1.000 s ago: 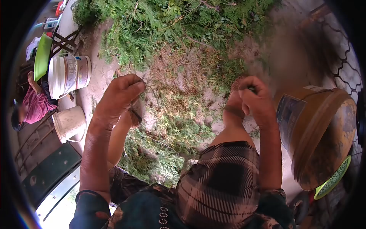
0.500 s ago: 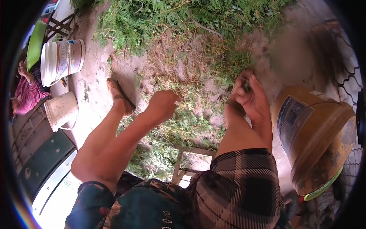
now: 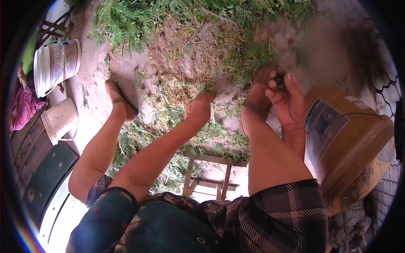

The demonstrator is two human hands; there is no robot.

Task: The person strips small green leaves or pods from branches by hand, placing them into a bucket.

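Observation:
My left hand (image 3: 197,110) is closed above the cut greenery (image 3: 168,120) scattered on the ground, its fingers pressed together; a small blurred thing shows at its fingertips, too unclear to name. Beside my sandalled foot (image 3: 258,99), my right hand (image 3: 287,99) is held palm up with its fingers curled. Something small and dark green lies among those fingers, but I cannot make out what it is. Beyond both hands spreads a pile of green leafy branches (image 3: 168,21).
A yellow-brown bucket (image 3: 350,139) stands at the right. Two pale buckets (image 3: 57,65) are at the left, near a person in a pink garment (image 3: 27,103). A wooden frame (image 3: 215,159) lies between my legs. A wire fence (image 3: 386,185) runs at the far right.
My left hand has moved right and slightly up, towards my right hand. My right hand has shifted slightly right, its fingers a little more spread. The view has shifted too.

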